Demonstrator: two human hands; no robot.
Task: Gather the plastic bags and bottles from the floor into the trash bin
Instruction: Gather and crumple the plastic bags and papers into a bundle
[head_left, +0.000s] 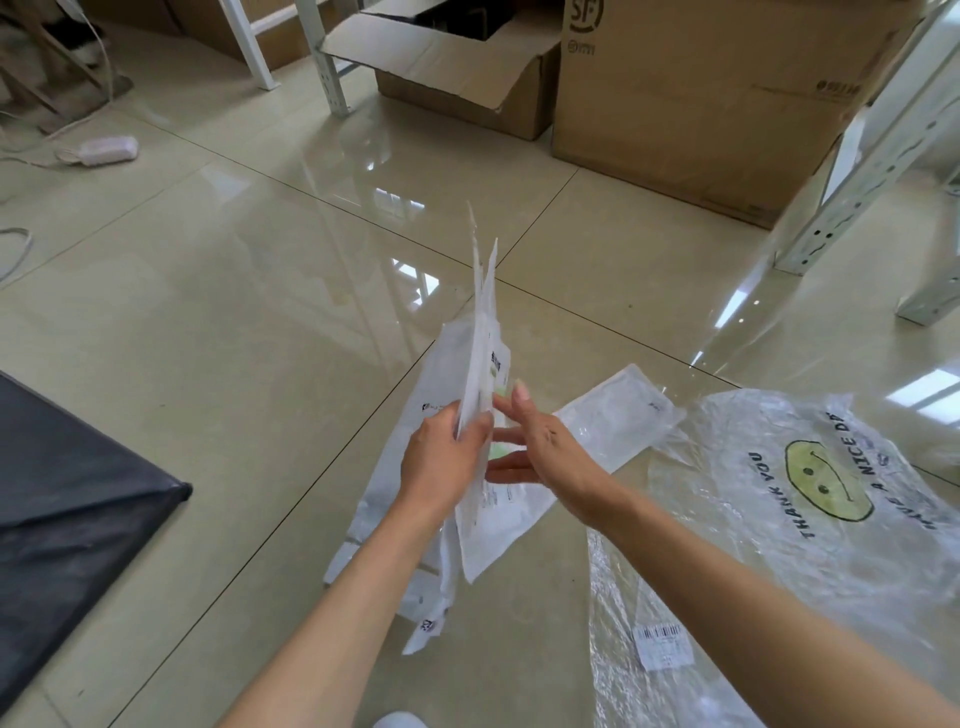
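My left hand (441, 460) grips a sheaf of flat white plastic bags (480, 332), held edge-up above the floor. My right hand (540, 447) is just right of the sheaf with its fingers spread, fingertips touching the bags. More white bags (498, 525) hang below the hands. A flat clear pouch (618, 415) lies on the tiles to the right. Further right lies a crumpled clear bag with a yellow smiley face (826, 488). A black bin bag (67, 493) fills the left edge. No bottles are in view.
Glossy beige floor tiles (234, 312) cover the room. Cardboard boxes (701, 104) stand at the back, one with open flaps (457, 62). White metal rack legs (852, 197) stand at right and back. A white power strip (106, 150) with cables lies back left.
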